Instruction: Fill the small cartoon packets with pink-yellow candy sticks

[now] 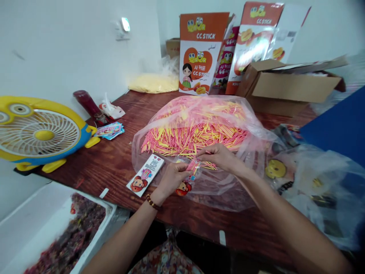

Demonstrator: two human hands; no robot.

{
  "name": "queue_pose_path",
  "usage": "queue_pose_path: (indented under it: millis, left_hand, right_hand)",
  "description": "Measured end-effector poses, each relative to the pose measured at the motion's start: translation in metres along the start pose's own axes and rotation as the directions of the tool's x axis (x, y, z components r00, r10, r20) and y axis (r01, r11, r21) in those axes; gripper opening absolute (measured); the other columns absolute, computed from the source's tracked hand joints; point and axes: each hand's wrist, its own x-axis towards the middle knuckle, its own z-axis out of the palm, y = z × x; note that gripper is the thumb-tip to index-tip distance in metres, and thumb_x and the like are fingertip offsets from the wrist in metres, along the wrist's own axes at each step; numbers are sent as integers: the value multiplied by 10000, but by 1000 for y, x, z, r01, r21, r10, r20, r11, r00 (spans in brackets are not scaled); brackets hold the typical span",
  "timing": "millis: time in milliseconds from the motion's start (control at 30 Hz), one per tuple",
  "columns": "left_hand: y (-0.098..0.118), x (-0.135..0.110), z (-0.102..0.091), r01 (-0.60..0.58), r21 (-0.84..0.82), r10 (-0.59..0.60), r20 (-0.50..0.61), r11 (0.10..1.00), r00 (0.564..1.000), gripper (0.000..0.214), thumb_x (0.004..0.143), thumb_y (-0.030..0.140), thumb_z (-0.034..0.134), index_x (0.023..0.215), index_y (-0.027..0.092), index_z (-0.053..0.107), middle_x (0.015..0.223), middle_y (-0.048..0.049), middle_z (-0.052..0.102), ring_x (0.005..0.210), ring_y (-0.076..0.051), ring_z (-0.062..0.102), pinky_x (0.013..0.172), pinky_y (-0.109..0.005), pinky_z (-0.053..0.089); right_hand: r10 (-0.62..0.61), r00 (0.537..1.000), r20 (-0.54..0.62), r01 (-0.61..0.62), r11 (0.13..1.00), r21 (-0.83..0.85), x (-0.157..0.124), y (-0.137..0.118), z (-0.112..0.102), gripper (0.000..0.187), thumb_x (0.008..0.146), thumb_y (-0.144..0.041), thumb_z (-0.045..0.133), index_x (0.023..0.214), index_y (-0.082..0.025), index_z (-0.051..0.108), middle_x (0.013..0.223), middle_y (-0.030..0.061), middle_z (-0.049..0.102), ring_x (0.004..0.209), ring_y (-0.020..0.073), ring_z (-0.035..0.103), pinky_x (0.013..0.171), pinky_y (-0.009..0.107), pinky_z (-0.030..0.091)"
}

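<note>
Bright light, glare on the right-hand tall carton (251, 45)

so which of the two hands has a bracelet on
The left hand: it wears a brown beaded bracelet at the wrist, while the right hand has none.

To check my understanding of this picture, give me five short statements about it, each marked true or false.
1. The left hand holds a pink item. True.
2. The bracelet is on the right wrist. False: the beaded bracelet is on the left wrist.
3. Pink and yellow sticks are piled in see-through plastic. True.
4. The right hand is on the fan. False: the right hand is close to the left hand.
5. A printed white box lies left of the left hand. True.
</note>
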Motion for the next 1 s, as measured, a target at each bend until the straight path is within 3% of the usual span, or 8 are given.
queue_pose_path:
  millis: [233, 333, 433, 633, 700, 800, 900, 1000]
  left_hand:
    - [-3, 2, -3, 25, -86, -22, 32, 996, 999, 219, 738, 348, 733, 739, 133, 688, 678, 21, 594, 613, -102, 472, 601, -224, 356]
    - [0, 2, -2, 80, -195, -78, 16, 978, 997, 263, 670, 344, 800, 780, 121, 714, 721, 1, 646, 621, -100, 521, 614, -224, 391]
    - [1, 0, -2, 134, -297, -144, -13, 945, 989, 310, 612, 331, 849, 799, 116, 725, 709, -2, 665, 588, -87, 538, 607, -220, 413]
    - [-3, -4, -5, 126, -374, -169, -84, 919, 982, 325, 591, 315, 866, 821, 131, 730, 739, -1, 687, 587, -87, 568, 590, -216, 438]
    - [-4, -6, -10, 97, -340, -155, -147, 935, 977, 305, 599, 323, 856, 800, 134, 725, 724, 3, 686, 582, -92, 566, 580, -219, 438]
    - [-9, -9, -24, 73, -252, -132, -227, 965, 965, 290, 605, 330, 841, 781, 136, 715, 712, -1, 692, 614, -113, 587, 601, -226, 446]
    - [-20, -10, -41, 13, -136, -48, -260, 991, 964, 291, 630, 341, 805, 820, 149, 697, 756, -7, 703, 671, -142, 612, 656, -255, 472]
    - [-33, -7, -51, -16, 75, 35, -266, 997, 963, 261, 698, 339, 739, 884, 166, 680, 821, -21, 710, 735, -173, 631, 699, -282, 487]
  right_hand:
    - [-74, 988, -133, 81, 995, 52, 1, 4, 12, 161, 710, -328, 632, 680, -174, 670, 550, -48, 505, 516, 85, 417, 511, 229, 317]
    - [-116, 913, -392, 190, 969, 157, 0, 0, 3, 157, 725, -342, 663, 705, -188, 638, 545, -63, 481, 476, 68, 347, 469, 218, 272]
    - [-31, 833, -553, 263, 901, 345, -3, 1, -13, 146, 726, -328, 665, 741, -210, 581, 534, -81, 486, 403, 52, 238, 407, 218, 195]
    - [214, 873, -439, 59, 847, 529, -4, 37, -25, 191, 692, -353, 652, 703, -222, 514, 395, -117, 326, 348, 60, 198, 366, 209, 149]
    - [306, 847, -434, -60, 868, 493, -2, 56, -24, 207, 702, -385, 617, 679, -223, 490, 405, -105, 341, 352, 69, 236, 363, 211, 161]
    - [306, 740, -600, -109, 934, 341, 0, 84, -27, 202, 723, -385, 584, 689, -225, 465, 485, -73, 442, 427, 98, 390, 416, 215, 296]
    - [219, 764, -607, -139, 974, 177, 0, 105, -38, 189, 810, -415, 487, 758, -235, 463, 532, -48, 501, 492, 141, 475, 491, 250, 383]
    - [96, 823, -560, -243, 950, -194, -2, 114, -46, 201, 866, -407, 459, 783, -228, 497, 590, -20, 550, 555, 159, 507, 537, 260, 369]
